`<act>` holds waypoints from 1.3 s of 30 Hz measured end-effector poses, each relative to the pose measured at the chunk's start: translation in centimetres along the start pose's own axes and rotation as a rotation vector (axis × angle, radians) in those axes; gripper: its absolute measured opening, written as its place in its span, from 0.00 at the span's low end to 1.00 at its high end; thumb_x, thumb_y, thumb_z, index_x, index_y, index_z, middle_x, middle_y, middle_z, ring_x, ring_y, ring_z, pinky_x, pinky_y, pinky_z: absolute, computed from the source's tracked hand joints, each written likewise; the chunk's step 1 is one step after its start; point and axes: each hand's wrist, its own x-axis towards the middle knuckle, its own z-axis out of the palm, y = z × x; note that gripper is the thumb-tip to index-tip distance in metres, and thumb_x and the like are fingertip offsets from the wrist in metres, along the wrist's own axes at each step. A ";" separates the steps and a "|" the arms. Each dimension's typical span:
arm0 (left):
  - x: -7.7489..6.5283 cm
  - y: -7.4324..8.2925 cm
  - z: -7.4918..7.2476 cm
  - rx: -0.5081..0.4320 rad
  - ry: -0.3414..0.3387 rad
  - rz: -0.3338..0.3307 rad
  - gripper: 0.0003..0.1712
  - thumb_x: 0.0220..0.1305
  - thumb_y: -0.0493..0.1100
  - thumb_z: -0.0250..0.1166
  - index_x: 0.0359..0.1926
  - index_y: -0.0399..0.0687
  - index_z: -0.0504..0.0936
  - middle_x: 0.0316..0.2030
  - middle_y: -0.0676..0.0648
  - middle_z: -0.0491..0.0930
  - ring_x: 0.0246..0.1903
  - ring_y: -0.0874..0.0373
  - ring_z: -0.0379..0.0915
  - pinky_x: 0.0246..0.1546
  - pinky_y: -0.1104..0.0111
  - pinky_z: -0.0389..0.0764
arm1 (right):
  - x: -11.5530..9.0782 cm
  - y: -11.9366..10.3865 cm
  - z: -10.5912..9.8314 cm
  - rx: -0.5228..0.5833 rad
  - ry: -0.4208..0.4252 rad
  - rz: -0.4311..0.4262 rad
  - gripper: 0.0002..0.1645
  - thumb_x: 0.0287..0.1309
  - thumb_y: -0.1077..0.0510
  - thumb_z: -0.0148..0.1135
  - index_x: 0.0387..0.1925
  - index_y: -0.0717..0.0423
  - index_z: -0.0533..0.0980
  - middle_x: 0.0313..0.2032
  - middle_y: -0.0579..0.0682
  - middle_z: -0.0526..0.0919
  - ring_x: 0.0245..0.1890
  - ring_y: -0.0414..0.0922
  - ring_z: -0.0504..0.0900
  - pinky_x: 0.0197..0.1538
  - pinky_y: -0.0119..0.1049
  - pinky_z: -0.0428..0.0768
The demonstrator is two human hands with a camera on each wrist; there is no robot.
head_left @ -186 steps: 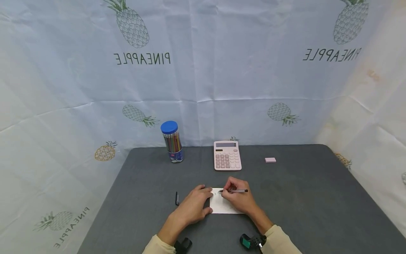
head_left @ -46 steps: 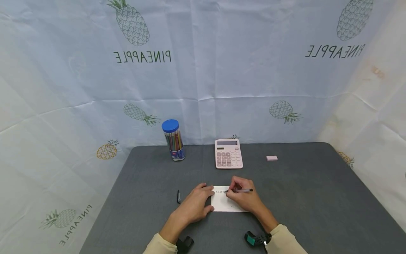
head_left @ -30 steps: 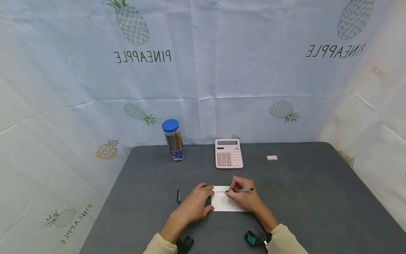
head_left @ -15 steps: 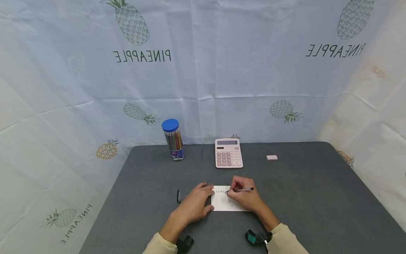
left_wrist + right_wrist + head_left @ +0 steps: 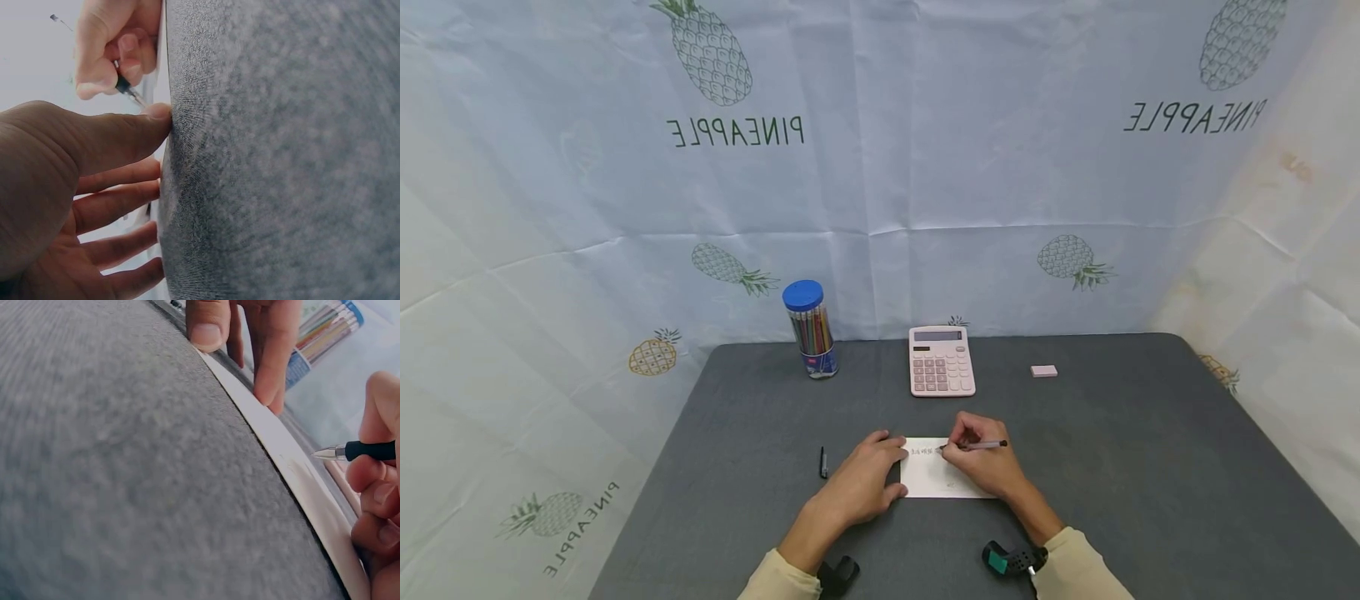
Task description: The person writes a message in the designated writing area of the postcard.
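A white sheet of paper (image 5: 936, 482) lies on the dark table, with a short row of handwriting along its upper left part. My right hand (image 5: 992, 465) pinches a pen (image 5: 988, 445) between thumb and fingers, its tip at the end of that row. In the right wrist view the pen's metal tip (image 5: 329, 452) shows beside the paper. My left hand (image 5: 856, 485) rests over the sheet's left edge, thumb and fingers spread and fairly straight. Seen from the left wrist, the left thumb (image 5: 119, 137) presses down at the edge.
A dark pen cap (image 5: 823, 463) lies left of the left hand. Behind are a blue-lidded jar of pencils (image 5: 811, 333), a pink calculator (image 5: 942, 362) and a small pink eraser (image 5: 1043, 371). A printed curtain (image 5: 880, 167) hangs beyond the table (image 5: 1135, 467).
The right hand with the pen has shifted slightly right across the paper, and the row of handwriting has grown longer. The left hand stays at the paper's left edge.
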 end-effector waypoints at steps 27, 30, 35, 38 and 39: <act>0.0 0.0 0.0 0.003 0.006 0.003 0.28 0.63 0.45 0.82 0.62 0.41 0.89 0.68 0.43 0.84 0.72 0.40 0.76 0.74 0.51 0.79 | 0.0 -0.5 -0.3 0.008 -0.089 0.028 0.19 0.48 0.71 0.71 0.23 0.42 0.76 0.20 0.34 0.76 0.20 0.32 0.69 0.24 0.25 0.65; 0.0 0.0 0.0 0.002 0.008 0.002 0.28 0.63 0.44 0.83 0.62 0.41 0.89 0.68 0.43 0.84 0.72 0.40 0.76 0.74 0.50 0.80 | 0.0 -0.4 -0.3 0.003 -0.083 0.043 0.19 0.50 0.70 0.71 0.23 0.42 0.77 0.21 0.34 0.77 0.21 0.32 0.70 0.24 0.26 0.66; 0.0 0.0 -0.1 -0.002 0.000 -0.002 0.28 0.63 0.44 0.83 0.62 0.41 0.88 0.69 0.43 0.84 0.73 0.40 0.76 0.74 0.50 0.79 | 0.0 -0.3 -0.3 -0.002 -0.068 0.054 0.20 0.50 0.70 0.72 0.24 0.40 0.77 0.21 0.35 0.77 0.21 0.33 0.70 0.24 0.26 0.66; 0.0 0.0 -0.1 -0.005 -0.007 -0.001 0.28 0.63 0.45 0.82 0.62 0.41 0.88 0.69 0.43 0.84 0.73 0.40 0.76 0.74 0.50 0.79 | -0.1 -0.1 -0.2 -0.005 -0.051 0.054 0.19 0.51 0.70 0.72 0.24 0.40 0.78 0.21 0.36 0.77 0.22 0.33 0.70 0.25 0.26 0.66; 0.0 0.0 -0.1 -0.004 -0.009 -0.001 0.28 0.64 0.45 0.82 0.62 0.41 0.88 0.69 0.43 0.84 0.73 0.40 0.76 0.75 0.50 0.79 | -0.1 -0.1 -0.2 -0.006 -0.046 0.054 0.19 0.51 0.70 0.72 0.24 0.41 0.78 0.21 0.36 0.77 0.22 0.33 0.71 0.25 0.26 0.66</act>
